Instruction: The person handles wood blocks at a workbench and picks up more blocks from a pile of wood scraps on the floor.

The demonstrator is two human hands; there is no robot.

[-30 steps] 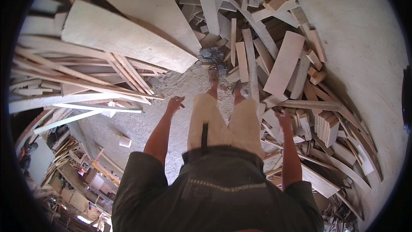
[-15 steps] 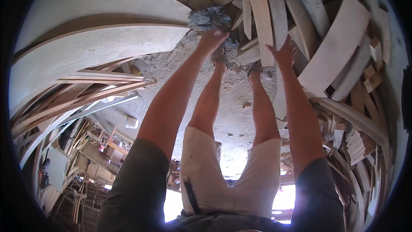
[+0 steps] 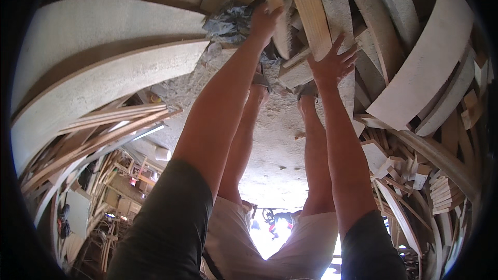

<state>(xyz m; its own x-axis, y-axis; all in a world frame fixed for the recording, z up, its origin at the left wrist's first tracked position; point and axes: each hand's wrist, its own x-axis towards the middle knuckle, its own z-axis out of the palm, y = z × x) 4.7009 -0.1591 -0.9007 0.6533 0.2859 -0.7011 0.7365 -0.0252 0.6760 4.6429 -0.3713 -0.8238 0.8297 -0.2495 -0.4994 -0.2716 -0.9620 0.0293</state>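
My left hand (image 3: 263, 24) is at the far middle, its fingers closed round the edge of a narrow wooden board (image 3: 281, 36). The board's upper part is smeared by motion. Beside that hand lies crumpled dark plastic sheeting (image 3: 228, 22). My right hand (image 3: 332, 66) is open, fingers spread, and holds nothing. It hovers over the lower end of a dusty long board (image 3: 334, 8), next to a lighter, grained board (image 3: 313, 15). Below the boards, a short wooden block (image 3: 295, 74) lies near my feet.
Large pale curved panels (image 3: 119, 72) lean at the left, above a stack of thin wood strips (image 3: 114, 119). A wide pale board (image 3: 423, 62) leans among offcuts at the right. Dusty floor (image 3: 270, 145) lies under my legs, with a white container (image 3: 162, 153) to the left.
My left hand has reached farther and taken hold of the narrow board, which has shifted left. My right hand has moved slightly left and its fingers have spread. The view has shifted too.
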